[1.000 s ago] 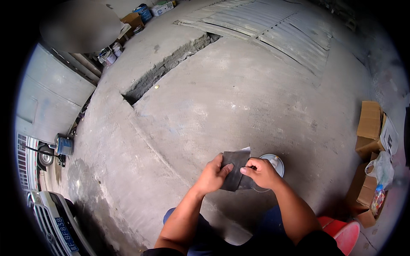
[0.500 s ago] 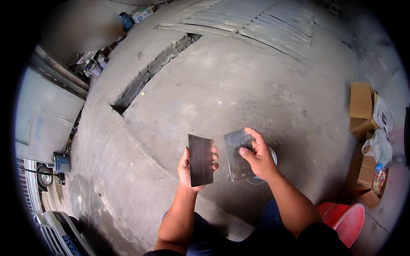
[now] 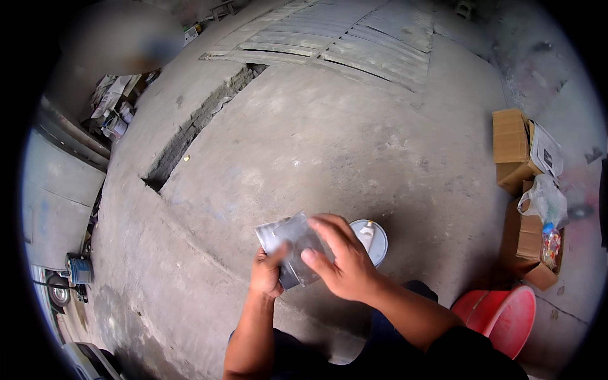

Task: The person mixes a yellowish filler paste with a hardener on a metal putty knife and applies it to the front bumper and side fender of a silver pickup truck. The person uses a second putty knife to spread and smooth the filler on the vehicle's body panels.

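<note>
Two thin rectangular plates lie overlapped at a slant in front of me. My left hand (image 3: 265, 275) grips them near their left side, its thumb across the face. Uppermost is a grey, semi-clear plate (image 3: 300, 243); part of a darker plate (image 3: 289, 278) shows at the lower edge. At the plates' right side is my right hand (image 3: 349, 266), blurred, with thumb and fingers apart. Its thumb tip is close to the grey plate; whether it touches is hard to tell. A round pale bucket (image 3: 379, 250) with a small white item on top stands just beyond my right hand.
A red basin (image 3: 512, 320) sits at lower right. Cardboard boxes (image 3: 510, 138), a plastic bag (image 3: 546, 200) and a bottle (image 3: 550, 244) line the right side. A long trench (image 3: 190, 132) cuts the concrete floor at left. A blue can (image 3: 80, 268) stands far left.
The plates, held apart in separate hands before, are now together in my left hand. My right hand has moved left and its fingers have spread. The view has shifted, uncovering the bucket top.
</note>
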A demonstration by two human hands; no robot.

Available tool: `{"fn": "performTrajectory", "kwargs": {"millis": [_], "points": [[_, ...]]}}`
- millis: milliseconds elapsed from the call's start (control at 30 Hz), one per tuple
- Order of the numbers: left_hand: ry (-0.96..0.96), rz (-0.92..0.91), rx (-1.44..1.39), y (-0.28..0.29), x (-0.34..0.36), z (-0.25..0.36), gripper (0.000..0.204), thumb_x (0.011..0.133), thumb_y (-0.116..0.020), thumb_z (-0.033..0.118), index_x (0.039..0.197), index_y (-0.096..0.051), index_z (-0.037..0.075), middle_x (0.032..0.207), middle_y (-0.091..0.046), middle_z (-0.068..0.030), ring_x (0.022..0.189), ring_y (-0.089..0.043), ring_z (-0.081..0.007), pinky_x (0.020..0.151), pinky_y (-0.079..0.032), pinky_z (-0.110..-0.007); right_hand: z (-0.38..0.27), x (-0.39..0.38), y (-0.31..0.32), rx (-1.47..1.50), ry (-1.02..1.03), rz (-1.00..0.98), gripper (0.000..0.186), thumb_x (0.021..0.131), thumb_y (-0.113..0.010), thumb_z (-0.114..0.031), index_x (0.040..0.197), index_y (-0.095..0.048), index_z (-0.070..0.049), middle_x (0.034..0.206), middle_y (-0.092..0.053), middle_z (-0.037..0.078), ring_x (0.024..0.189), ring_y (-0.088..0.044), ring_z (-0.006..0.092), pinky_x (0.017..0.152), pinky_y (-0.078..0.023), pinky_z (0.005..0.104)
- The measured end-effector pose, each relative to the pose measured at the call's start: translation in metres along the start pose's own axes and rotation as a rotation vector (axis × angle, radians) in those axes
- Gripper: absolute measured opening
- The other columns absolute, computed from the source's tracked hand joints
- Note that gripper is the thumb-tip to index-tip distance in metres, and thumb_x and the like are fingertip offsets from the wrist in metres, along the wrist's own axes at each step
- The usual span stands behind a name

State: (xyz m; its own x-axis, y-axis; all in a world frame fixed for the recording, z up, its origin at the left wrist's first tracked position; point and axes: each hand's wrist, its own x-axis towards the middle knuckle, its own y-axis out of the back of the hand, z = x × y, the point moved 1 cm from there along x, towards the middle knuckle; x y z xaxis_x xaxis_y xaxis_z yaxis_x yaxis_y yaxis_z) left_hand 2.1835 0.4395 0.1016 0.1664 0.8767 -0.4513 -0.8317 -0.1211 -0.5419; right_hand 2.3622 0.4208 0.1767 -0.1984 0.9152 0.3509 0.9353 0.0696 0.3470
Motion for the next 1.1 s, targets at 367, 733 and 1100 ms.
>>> {"fn": "performTrajectory", "kwargs": {"millis": [367, 733, 1100], "points": [[-0.031, 0.022, 0.062, -0.003, 0.009, 0.002, 0.026, 0.088, -0.063, 0.009, 0.113, -0.058, 0.004, 0.101, -0.067, -0.0082, 0.088, -0.066, -0.0212, 0.079, -0.056, -0.037, -0.157, -0.020, 0.046, 1.480, 0.314, -0.261, 0.118, 0.078, -0.035, -0.083, 0.125, -0.040, 0.025, 0.120, -0.053, 0.038, 0.115, -0.057, 0.0418, 0.097, -0.046, 0.0431], [-0.055, 0.022, 0.114, 0.011, 0.021, -0.003, 0.020, 0.088, -0.064, 0.010, 0.108, -0.061, 0.005, 0.098, -0.066, -0.0047, 0.086, -0.063, -0.0167, 0.077, -0.053, -0.034, -0.146, -0.009, 0.024, 1.436, 0.140, 0.231, 0.077, 0.095, -0.034, -0.062, 0.104, -0.057, 0.011, 0.095, -0.063, 0.021, 0.081, -0.058, 0.0255, 0.086, -0.046, 0.0337], [-0.128, 0.091, 0.085, 0.016, 0.028, -0.002, 0.025, 0.086, -0.064, 0.008, 0.110, -0.060, 0.005, 0.100, -0.067, -0.0063, 0.088, -0.065, -0.0188, 0.081, -0.053, -0.035, -0.154, -0.005, 0.021, 1.426, 0.051, -0.130, 0.059, 0.102, -0.019, -0.048, 0.113, -0.048, 0.003, 0.106, -0.055, 0.015, 0.088, -0.052, 0.0206, 0.087, -0.039, 0.0344]]}}
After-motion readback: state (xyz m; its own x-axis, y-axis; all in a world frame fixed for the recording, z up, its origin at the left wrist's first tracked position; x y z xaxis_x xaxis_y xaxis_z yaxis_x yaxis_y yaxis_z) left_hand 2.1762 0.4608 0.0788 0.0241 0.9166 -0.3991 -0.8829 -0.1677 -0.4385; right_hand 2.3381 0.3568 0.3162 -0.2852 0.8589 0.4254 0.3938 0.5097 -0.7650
